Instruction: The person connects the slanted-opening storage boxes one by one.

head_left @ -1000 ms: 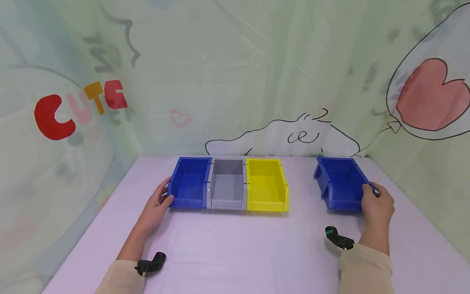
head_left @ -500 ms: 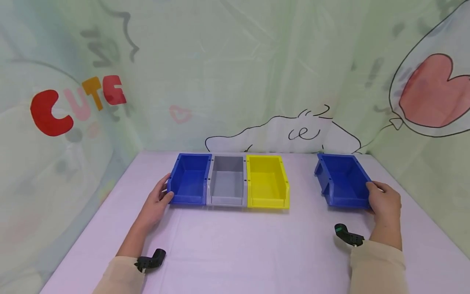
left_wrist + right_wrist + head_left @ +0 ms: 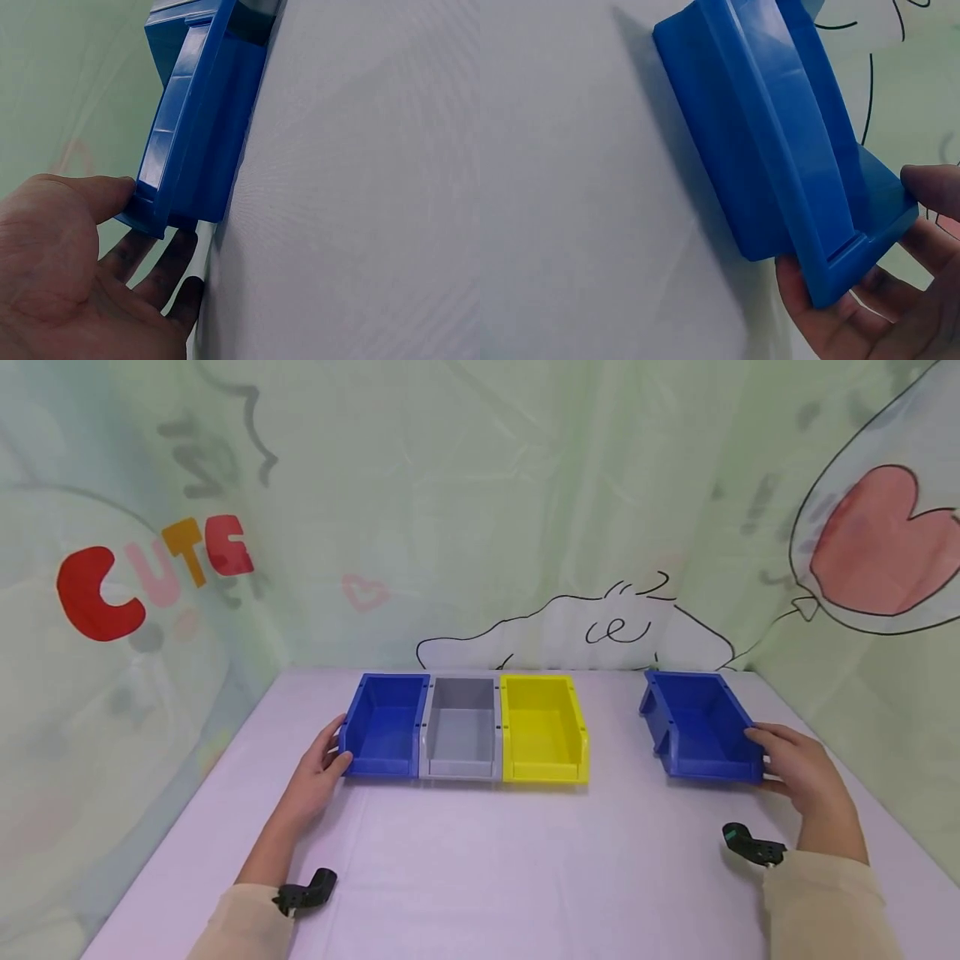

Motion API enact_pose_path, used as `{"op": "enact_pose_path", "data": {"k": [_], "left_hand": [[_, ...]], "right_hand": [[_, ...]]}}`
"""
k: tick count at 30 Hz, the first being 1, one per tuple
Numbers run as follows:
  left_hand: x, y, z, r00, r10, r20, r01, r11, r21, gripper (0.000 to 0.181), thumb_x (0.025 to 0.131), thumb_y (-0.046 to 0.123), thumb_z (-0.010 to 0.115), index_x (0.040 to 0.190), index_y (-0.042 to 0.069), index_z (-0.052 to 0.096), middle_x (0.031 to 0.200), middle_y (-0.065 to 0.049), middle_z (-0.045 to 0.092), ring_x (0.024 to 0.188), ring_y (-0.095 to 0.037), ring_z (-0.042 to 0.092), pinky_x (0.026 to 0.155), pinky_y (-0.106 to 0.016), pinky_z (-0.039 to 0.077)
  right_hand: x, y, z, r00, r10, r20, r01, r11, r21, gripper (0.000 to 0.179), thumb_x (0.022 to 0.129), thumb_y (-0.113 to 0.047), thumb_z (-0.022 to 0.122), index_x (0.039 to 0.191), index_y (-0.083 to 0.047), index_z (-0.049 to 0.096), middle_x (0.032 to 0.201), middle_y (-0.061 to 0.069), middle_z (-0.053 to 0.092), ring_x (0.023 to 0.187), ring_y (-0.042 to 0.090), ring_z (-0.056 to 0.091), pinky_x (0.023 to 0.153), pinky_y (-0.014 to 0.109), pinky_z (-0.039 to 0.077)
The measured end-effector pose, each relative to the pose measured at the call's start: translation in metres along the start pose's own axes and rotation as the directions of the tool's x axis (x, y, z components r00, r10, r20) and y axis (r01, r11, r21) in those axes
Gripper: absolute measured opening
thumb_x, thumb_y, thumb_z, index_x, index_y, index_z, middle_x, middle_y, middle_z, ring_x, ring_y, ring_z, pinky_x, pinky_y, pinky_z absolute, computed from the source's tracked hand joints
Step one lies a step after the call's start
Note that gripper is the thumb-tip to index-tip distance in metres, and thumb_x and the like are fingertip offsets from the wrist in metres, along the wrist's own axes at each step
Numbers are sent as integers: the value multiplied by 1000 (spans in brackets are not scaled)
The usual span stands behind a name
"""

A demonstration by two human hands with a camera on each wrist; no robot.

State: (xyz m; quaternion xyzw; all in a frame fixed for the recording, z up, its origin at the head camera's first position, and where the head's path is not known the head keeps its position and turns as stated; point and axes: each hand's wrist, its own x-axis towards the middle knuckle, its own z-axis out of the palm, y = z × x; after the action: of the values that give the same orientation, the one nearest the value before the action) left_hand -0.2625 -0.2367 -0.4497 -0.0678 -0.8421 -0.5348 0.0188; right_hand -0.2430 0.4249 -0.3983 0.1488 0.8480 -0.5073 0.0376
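A blue storage bin (image 3: 386, 727) stands at the left end of a joined row, beside a grey bin (image 3: 461, 727) and a yellow bin (image 3: 543, 727). My left hand (image 3: 315, 781) holds its left front corner, thumb (image 3: 112, 196) at the front lip and fingers along the outer side. Apart to the right stands another blue storage bin (image 3: 701, 727). My right hand (image 3: 806, 768) grips its right wall, thumb (image 3: 930, 184) on the rim and fingers curled around the outer side and under the lip. All these bins face me with their low fronts.
The bins stand near the back of a table with a pale lilac cloth (image 3: 517, 868). A printed fabric curtain (image 3: 480, 510) encloses the back and sides. A gap of bare cloth separates the yellow bin from the right blue bin.
My right hand and forearm have swung to the right, and the thumb has moved outward along the right bin's wall. The bins and my left hand keep their places.
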Motion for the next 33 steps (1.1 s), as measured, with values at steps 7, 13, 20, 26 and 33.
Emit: {"op": "enact_pose_path", "data": {"k": [7, 13, 20, 26, 33], "left_hand": [[-3, -5, 2, 1000, -10, 0, 10, 1000, 1, 62, 111, 10, 45, 167, 21, 19, 167, -27, 27, 152, -47, 33, 123, -54, 34], [-3, -4, 5, 1000, -7, 0, 7, 1000, -6, 62, 111, 9, 45, 167, 21, 20, 167, -26, 28, 152, -46, 33, 123, -54, 34], [-2, -4, 4, 1000, 0, -4, 0, 1000, -6, 62, 111, 9, 45, 167, 21, 20, 166, -26, 28, 152, -46, 33, 124, -54, 33], [-1, -1, 3, 1000, 3, -3, -3, 1000, 0, 62, 111, 11, 45, 166, 24, 21, 166, -26, 29, 152, -46, 34, 123, -56, 34], [-1, 1, 1, 1000, 4, -5, -4, 1000, 1, 62, 111, 11, 45, 166, 25, 21, 166, -26, 29, 152, -46, 34, 124, -56, 33]], "right_hand": [[-3, 3, 2, 999, -33, 3, 33, 999, -26, 78, 110, -47, 36, 158, 12, 19, 161, 43, 19, 132, 56, 44, 68, 19, 60], [-8, 5, 2, 998, -32, -52, 31, 999, -12, 82, 107, -52, 41, 160, 7, 21, 160, 38, 25, 98, 8, 57, 71, 20, 61], [-17, -9, -1, 990, -41, -133, 40, 999, -8, 82, 107, -53, 42, 162, 4, 20, 160, 38, 26, 99, 12, 57, 66, 18, 60], [-24, -18, -5, 986, -58, -159, 59, 998, 2, 81, 106, -53, 44, 162, 3, 22, 156, 36, 31, 90, 2, 55, 65, 17, 60], [-28, -29, -4, 979, -81, -187, 90, 995, 41, 78, 105, -52, 49, 162, -3, 29, 135, 20, 46, 82, -6, 55, 66, 17, 59]]}}
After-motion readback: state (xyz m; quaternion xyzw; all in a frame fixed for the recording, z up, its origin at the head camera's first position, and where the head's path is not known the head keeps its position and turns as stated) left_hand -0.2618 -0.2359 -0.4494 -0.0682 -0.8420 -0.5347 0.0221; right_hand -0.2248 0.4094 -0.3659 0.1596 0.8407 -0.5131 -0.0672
